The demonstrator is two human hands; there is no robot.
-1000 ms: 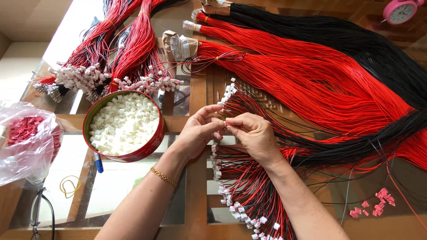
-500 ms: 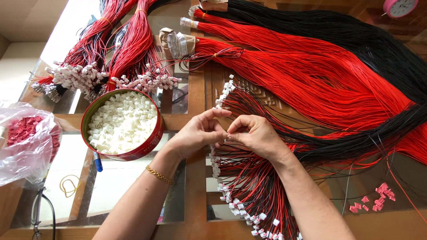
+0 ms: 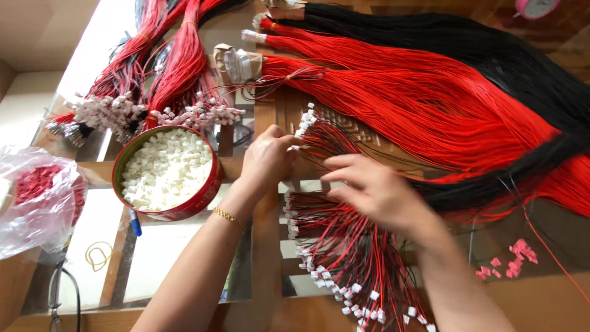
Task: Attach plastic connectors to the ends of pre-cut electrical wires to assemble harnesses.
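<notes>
My left hand [image 3: 267,161] pinches a small white connector on a thin red and black wire, next to a fanned row of wired connectors [image 3: 305,121]. My right hand [image 3: 375,192] is apart from it now, fingers spread over the red and black wires, holding nothing that I can see. Below both hands lies a pile of finished red and black wires with white plugs [image 3: 344,270]. A round red tin [image 3: 206,187] full of loose white connectors stands left of my left hand.
Big bundles of red wire [image 3: 430,104] and black wire [image 3: 504,55] cover the table at top right. More plugged bundles [image 3: 153,92] lie at top left. A plastic bag of red connectors [image 3: 37,197] is at far left; pink connectors [image 3: 513,258] at right.
My hands were together at a connector; now they have separated. The left hand has moved up and left with the connector, and the right hand has opened and drifted right over the wires.
</notes>
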